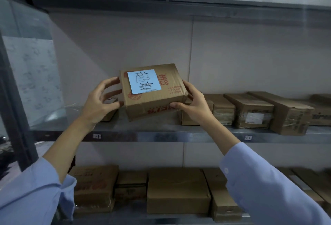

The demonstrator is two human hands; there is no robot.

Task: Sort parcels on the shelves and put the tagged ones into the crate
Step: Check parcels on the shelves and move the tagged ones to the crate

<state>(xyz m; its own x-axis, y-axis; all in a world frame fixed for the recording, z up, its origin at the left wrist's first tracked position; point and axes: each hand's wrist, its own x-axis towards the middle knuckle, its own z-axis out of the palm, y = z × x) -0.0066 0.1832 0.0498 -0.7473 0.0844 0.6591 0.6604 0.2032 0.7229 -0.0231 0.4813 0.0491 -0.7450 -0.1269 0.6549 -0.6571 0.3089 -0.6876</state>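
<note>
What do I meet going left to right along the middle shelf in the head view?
left hand → tagged parcel, held between both hands → right hand → taped box → box with white label → long box → box at the right edge

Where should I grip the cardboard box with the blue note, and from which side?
Take the box by its opposite side walls, left hand from the left, right hand from the right. It is wide and flat-sided, probably too broad for one hand, and this keeps the blue note uncovered.
</note>
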